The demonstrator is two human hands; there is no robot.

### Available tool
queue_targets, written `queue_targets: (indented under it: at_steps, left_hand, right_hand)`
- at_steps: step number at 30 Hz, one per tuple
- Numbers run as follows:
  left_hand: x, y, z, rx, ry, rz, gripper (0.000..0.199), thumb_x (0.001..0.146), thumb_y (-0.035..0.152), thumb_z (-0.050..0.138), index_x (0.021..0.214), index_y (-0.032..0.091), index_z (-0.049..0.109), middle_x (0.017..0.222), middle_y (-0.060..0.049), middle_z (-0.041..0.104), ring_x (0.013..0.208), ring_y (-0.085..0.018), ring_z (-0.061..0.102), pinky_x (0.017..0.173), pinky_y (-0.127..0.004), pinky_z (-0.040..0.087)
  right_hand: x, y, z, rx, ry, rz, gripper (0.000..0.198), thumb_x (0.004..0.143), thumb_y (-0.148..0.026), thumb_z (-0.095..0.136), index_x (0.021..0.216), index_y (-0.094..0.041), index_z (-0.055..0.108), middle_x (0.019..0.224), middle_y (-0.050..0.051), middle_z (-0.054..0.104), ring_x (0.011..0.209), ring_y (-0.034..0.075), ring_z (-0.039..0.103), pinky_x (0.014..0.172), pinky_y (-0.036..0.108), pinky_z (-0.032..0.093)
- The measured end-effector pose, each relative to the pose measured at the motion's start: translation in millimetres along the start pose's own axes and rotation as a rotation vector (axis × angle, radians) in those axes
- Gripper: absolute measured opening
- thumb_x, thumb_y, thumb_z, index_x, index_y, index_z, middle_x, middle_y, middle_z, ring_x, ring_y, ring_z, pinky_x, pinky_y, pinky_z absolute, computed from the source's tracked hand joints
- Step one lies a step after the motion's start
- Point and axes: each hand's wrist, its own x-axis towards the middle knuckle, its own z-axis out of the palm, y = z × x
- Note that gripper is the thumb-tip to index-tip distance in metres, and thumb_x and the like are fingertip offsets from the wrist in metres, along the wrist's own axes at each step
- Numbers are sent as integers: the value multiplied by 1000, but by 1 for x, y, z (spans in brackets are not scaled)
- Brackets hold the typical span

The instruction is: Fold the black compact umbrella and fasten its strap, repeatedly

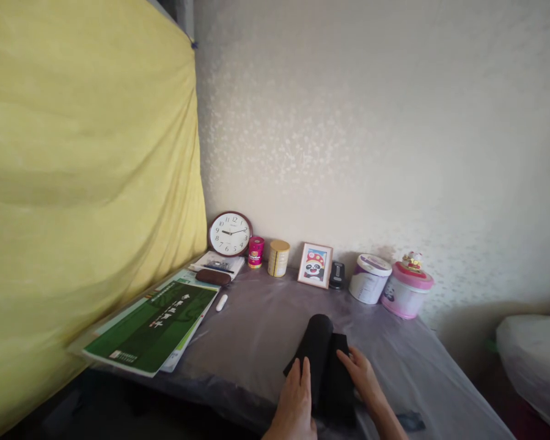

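Black rolled item (319,351) lies near the front edge of the covered table (252,342); long axis runs away from the person, far end toward the wall (371,122). Left hand (294,400) and right hand (361,373), apart, touch opposite sides; grip unclear.

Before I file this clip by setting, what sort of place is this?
Probably a room at home, perhaps a study corner: a round clock and a framed panda picture stand by the wall at the back of the table, and a green-covered book lies nearer.
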Motion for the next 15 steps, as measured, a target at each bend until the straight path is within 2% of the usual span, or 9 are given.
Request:
queue_targets:
  at_steps: [3, 7, 11, 15]
  left_hand:
    - [-1, -2, 3, -13, 19, -24, 102, 52, 1, 53, 140, 6, 3, 150, -17, 10, 137, -27, 15, 111, -34, 19]
    - [-1, -5, 5, 4, 6, -24, 101, 52, 2, 53, 140, 5, 3, 150, -18, 12, 137, -26, 16, 111, -34, 19]
    - [-1, -8, 4, 39, 33, -9, 98, 54, 3, 54, 140, 3, 6, 148, -20, 16, 136, -26, 20, 111, -33, 21]
    - [0, -12, 3, 55, 56, 3, 93, 57, 4, 51, 140, 3, 9, 148, -19, 20, 136, -25, 22, 110, -31, 21]
  right_hand:
    - [3, -18, 14, 75, -13, -1, 44, 65, -49, 58, 92, -15, 66, 60, 2, 65, 56, 20, 63, 46, 27, 47]
    - [9, -37, 32, 67, 10, -29, 47, 64, -44, 60, 99, -13, 65, 66, 4, 68, 64, 23, 65, 52, 28, 49]
    - [12, -43, 47, -76, -2, -29, 47, 69, -34, 57, 108, -9, 60, 68, 5, 67, 64, 21, 64, 53, 27, 47]
    - [14, -45, 57, -219, -29, -64, 41, 73, -27, 54, 110, -9, 57, 59, 0, 61, 58, 18, 60, 51, 25, 44]
